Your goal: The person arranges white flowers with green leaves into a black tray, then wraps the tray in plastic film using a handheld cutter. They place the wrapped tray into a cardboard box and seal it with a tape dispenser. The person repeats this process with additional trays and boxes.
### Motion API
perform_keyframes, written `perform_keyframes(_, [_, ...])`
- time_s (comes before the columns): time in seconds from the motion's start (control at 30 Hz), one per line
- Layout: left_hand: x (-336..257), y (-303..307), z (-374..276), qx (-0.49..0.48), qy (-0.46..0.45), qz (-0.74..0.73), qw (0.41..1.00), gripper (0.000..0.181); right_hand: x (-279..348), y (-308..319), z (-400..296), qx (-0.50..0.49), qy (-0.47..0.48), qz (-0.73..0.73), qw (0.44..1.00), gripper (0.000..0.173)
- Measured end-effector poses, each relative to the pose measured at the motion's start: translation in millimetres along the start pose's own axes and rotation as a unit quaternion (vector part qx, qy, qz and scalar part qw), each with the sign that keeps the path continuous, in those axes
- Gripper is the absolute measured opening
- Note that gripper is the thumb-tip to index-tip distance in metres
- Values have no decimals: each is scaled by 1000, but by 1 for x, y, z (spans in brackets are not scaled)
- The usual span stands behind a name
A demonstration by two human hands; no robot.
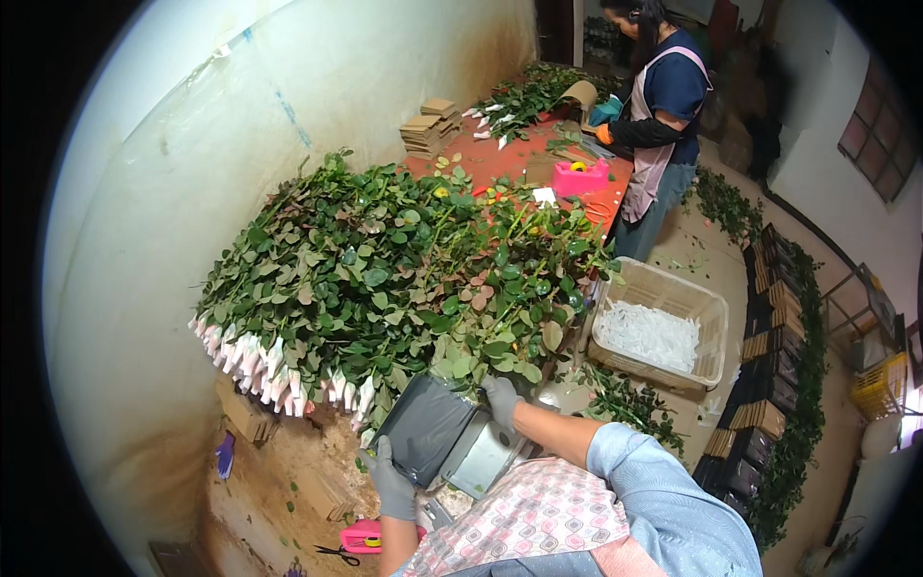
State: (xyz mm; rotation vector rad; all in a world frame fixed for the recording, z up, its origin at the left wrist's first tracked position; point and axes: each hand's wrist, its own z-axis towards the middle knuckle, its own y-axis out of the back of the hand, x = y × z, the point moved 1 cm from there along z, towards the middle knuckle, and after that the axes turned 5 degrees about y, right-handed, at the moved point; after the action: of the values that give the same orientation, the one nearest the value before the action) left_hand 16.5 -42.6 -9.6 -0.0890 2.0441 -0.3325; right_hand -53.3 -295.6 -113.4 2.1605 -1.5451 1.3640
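A bundle wrapped in dark plastic film point(429, 425) lies tilted before me, with leafy stems coming out of its upper right end. My left hand point(393, 479), in a grey glove, grips its lower left edge. In a matching glove, my right hand point(502, 402) holds the bundle by the leafy end; its fingertips are partly hidden by leaves. Just under the bundle, close to my apron, sits a grey metal device point(483, 454). A large heap of leafy rose stems point(375, 274) spreads beyond my hands, its buds in white sleeves point(249, 364) facing left.
Pink tape dispenser point(364, 536), black scissors point(337, 554), cardboard pieces point(249, 411) and a purple glove point(225, 456) lie at left. A crate of white strips point(649, 335) stands right. Wrapped bundles point(757, 404) line the floor. A co-worker point(667, 101) stands at the red table point(497, 162).
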Motion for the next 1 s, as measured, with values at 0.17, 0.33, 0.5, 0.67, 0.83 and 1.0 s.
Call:
perform_keyframes(0.17, [-12, 30, 8, 65, 21, -41, 997, 73, 52, -41, -55, -49, 30, -110, 992, 50])
perform_keyframes(0.33, [-57, 31, -22, 125, -46, -40, 990, 60, 106, -63, -113, -16, 141, -181, 973, 41])
perform_keyframes(0.5, [-120, -40, -130, 48, -289, 171, 941, 70, 133, -49, -119, 165, 174, 179, 954, 25])
perform_keyframes(0.67, [-92, -59, -161, 88, -418, -14, 904, 63, 230, 27, -186, 117, 363, 62, 922, 22])
perform_keyframes(0.83, [-97, -70, -148, 148, -482, 123, 855, 51, 244, 117, -203, 25, 380, 96, 920, 24])
perform_keyframes(1.0, [-90, -95, -90, 136, -469, 186, 853, 40, 240, 163, -221, -32, 391, 112, 913, 26])
